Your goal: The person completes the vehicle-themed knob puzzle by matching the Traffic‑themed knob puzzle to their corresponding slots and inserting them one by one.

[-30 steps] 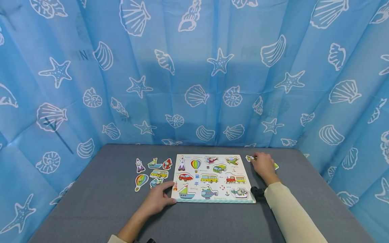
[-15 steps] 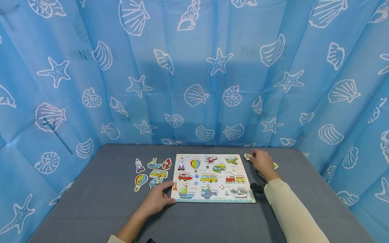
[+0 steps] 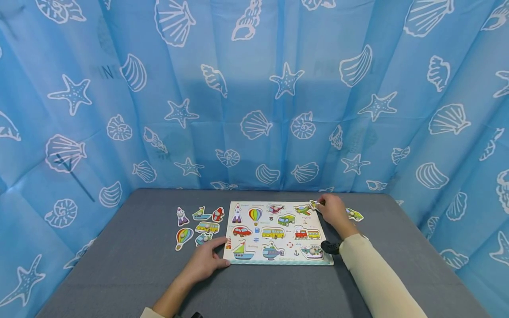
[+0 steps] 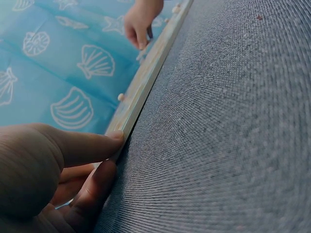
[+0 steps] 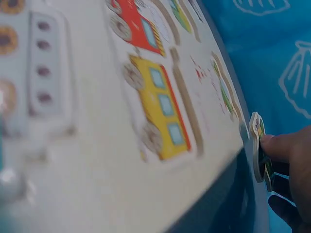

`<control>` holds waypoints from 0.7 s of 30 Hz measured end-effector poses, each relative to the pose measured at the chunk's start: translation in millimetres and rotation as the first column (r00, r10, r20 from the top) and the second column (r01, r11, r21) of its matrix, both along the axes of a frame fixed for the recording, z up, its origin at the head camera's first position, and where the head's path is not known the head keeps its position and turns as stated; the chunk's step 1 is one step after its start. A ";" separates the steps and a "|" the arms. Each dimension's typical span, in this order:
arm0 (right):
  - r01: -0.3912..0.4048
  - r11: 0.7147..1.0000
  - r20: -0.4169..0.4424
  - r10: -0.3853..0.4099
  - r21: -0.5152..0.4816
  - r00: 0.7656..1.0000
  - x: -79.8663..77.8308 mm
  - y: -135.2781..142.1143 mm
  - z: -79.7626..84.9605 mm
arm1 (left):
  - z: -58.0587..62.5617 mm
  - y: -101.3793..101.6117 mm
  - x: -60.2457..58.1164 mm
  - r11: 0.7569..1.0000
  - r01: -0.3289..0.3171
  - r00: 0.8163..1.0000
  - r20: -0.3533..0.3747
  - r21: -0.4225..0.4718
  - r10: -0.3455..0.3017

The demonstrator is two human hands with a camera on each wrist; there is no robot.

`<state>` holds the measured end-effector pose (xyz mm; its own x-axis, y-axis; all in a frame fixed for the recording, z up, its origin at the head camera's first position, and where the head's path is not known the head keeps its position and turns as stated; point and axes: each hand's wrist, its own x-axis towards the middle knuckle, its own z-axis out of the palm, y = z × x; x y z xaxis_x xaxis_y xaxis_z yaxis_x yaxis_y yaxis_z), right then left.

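Observation:
A wooden puzzle board (image 3: 254,260) with printed vehicles lies on the grey table. My left hand (image 3: 207,260) holds its lower left corner, thumb and fingertips against the edge; the left wrist view shows this grip up close. Beyond the board's upper right corner, my right hand (image 3: 335,213) pinches a small green-and-yellow puzzle piece (image 3: 314,205), apparently the airplane. In the right wrist view this piece (image 5: 257,141) is tilted on edge near the board's rim, partly hidden by the thumb. Close to it on the board is the airplane recess (image 3: 303,210).
Left of the board lie several loose pieces, among them a rocket (image 3: 182,217), a sailboat (image 3: 201,213), a bus (image 3: 207,227) and a balloon (image 3: 184,238). A green truck piece (image 3: 354,214) lies right of my right hand. A blue shell-print curtain (image 3: 254,88) hangs behind.
My right hand has picked up the green-and-yellow piece and carried it left to the board's upper right corner, uncovering the green truck piece. My left hand has stayed on the board's corner.

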<state>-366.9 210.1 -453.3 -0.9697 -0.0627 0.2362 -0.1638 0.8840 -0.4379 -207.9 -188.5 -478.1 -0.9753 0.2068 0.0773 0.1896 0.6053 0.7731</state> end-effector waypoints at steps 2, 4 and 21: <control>-0.022 1.000 -0.012 0.022 0.000 1.000 0.6 -3.4 -1.9 | 0.4 0.1 0.1 1.000 -0.001 1.000 -0.001 -0.002 0.001; -0.036 0.999 -0.019 0.036 0.002 0.999 0.9 -6.6 -3.2 | 0.9 0.1 0.2 1.000 -0.001 1.000 -0.001 -0.003 0.001; -0.118 0.993 0.003 0.118 0.031 0.993 2.8 -27.9 -4.6 | 1.2 0.7 0.6 1.000 -0.002 1.000 0.010 0.006 0.002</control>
